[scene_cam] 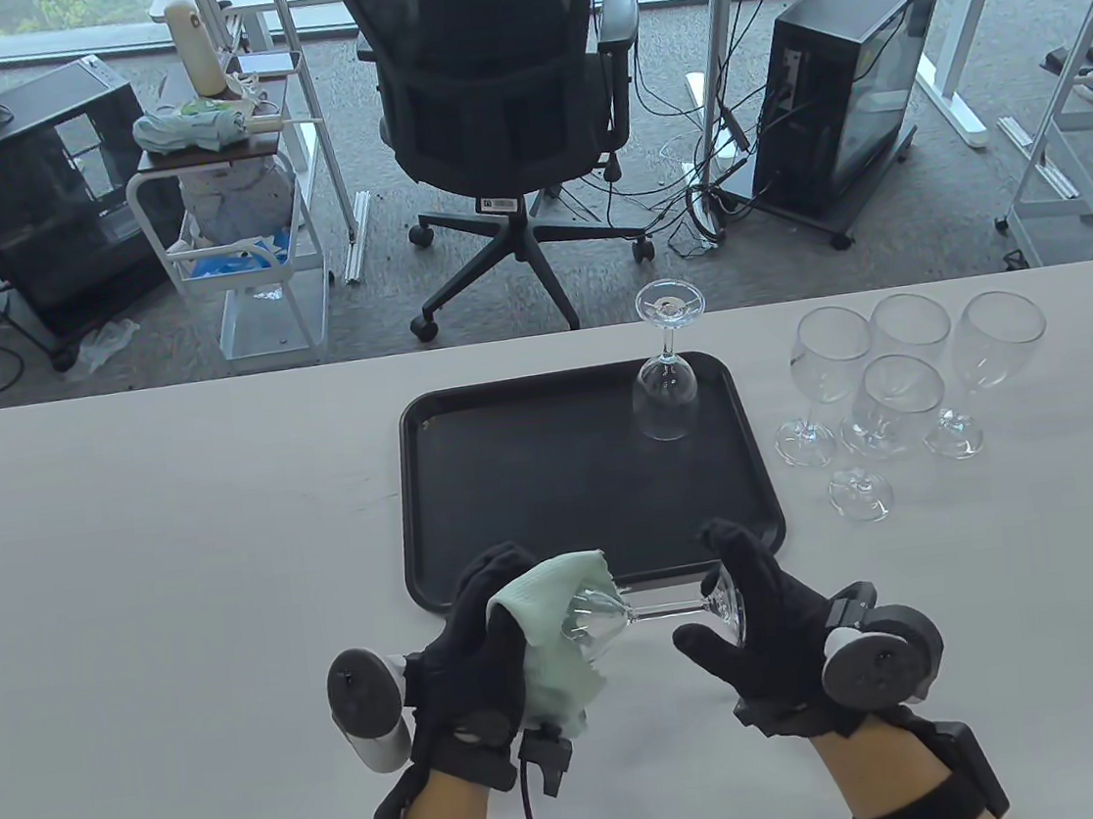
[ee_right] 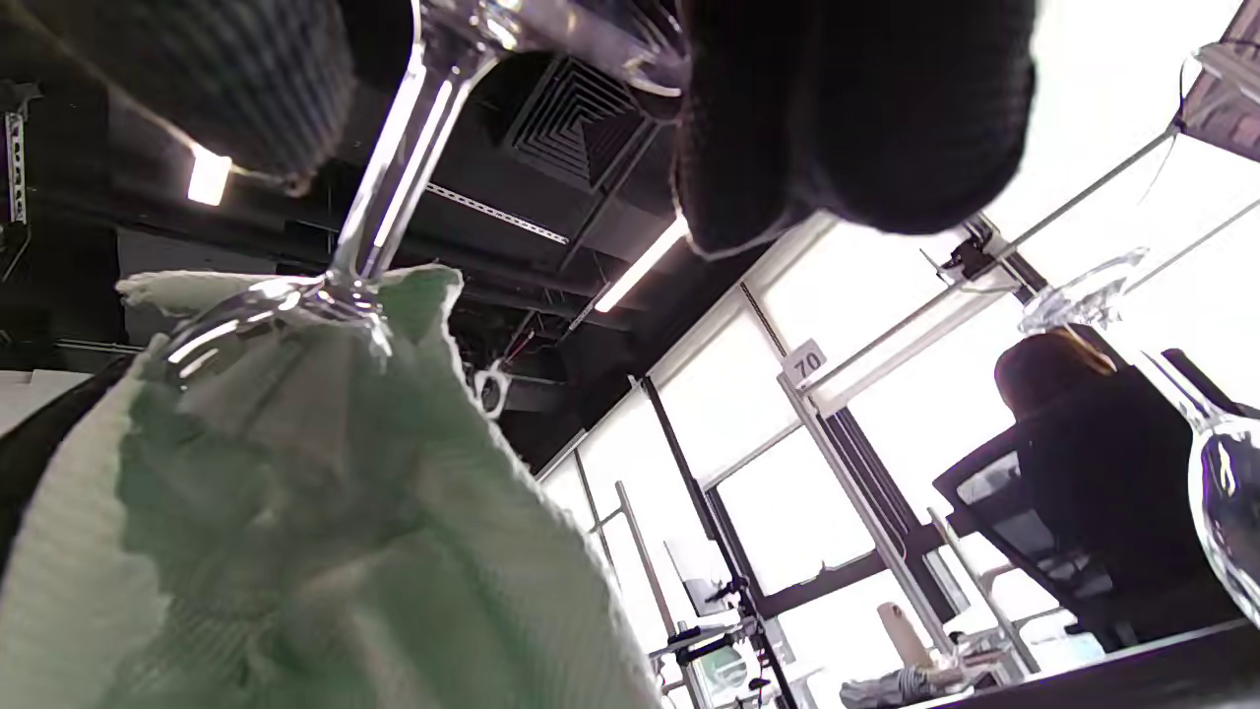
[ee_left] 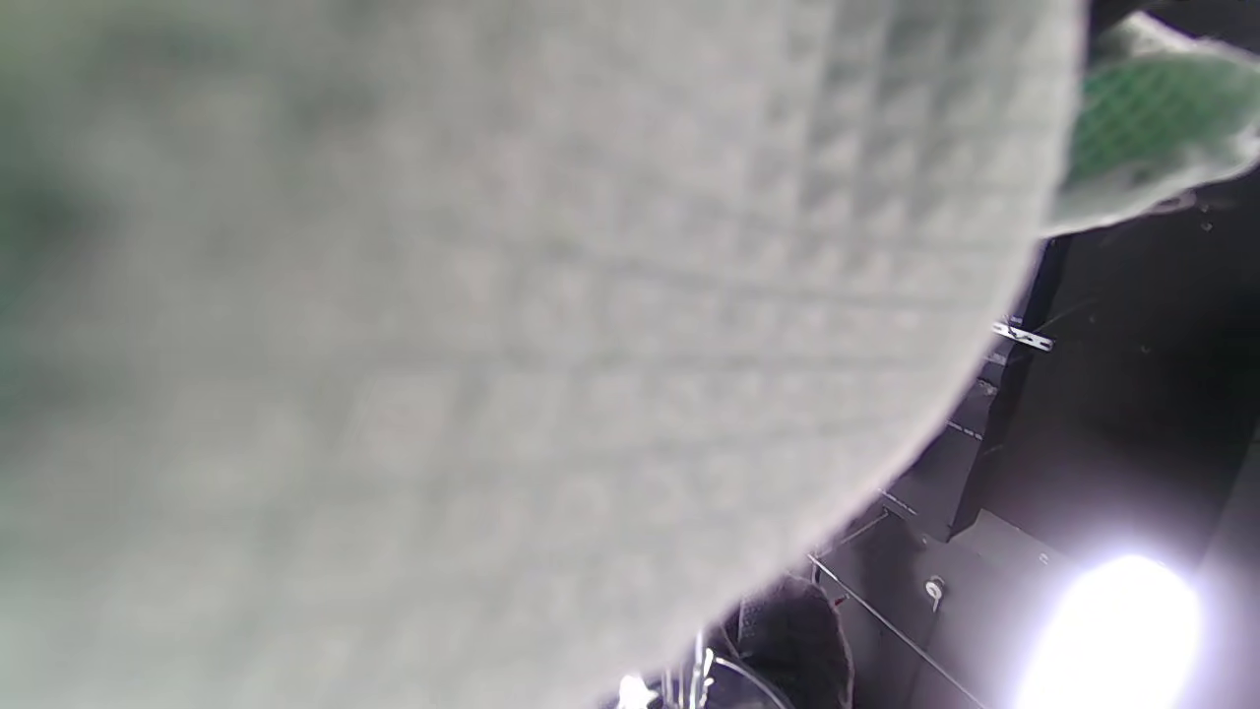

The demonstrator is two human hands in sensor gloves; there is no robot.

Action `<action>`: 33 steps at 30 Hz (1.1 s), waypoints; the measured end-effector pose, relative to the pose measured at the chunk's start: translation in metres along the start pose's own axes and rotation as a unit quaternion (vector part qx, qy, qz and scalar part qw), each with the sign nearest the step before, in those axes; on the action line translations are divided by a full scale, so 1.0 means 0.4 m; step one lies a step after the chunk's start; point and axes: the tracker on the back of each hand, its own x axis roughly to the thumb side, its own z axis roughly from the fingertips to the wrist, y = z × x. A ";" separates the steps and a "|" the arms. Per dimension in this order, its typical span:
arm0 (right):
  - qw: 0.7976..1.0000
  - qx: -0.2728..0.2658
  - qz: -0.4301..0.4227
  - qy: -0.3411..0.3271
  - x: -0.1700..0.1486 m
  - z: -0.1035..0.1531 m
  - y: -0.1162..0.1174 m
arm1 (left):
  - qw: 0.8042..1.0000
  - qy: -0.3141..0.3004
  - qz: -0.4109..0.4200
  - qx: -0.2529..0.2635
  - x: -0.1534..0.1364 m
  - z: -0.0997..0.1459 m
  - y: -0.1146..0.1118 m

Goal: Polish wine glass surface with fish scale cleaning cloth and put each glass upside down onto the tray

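A wine glass [scene_cam: 629,617] lies sideways in the air between my two hands, just in front of the black tray [scene_cam: 516,492]. My left hand [scene_cam: 493,632] wraps the pale green cloth [scene_cam: 554,645] round the glass's bowl. My right hand [scene_cam: 747,613] grips the glass's foot [scene_cam: 726,601], fingers curled round it. The right wrist view shows the stem [ee_right: 394,148] running down into the cloth [ee_right: 295,512]. Cloth [ee_left: 492,345] fills the left wrist view. One glass [scene_cam: 667,386] stands upside down at the tray's far right corner.
Several upright wine glasses [scene_cam: 899,389] are grouped on the table right of the tray. The white table [scene_cam: 132,575] ends at a far edge, with an office chair [scene_cam: 504,119] and computer cases on the floor beyond.
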 end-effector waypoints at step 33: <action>0.910 0.157 0.350 0.154 -0.101 -0.459 0.279 | 1.000 -0.006 0.005 0.017 0.012 -0.009 0.036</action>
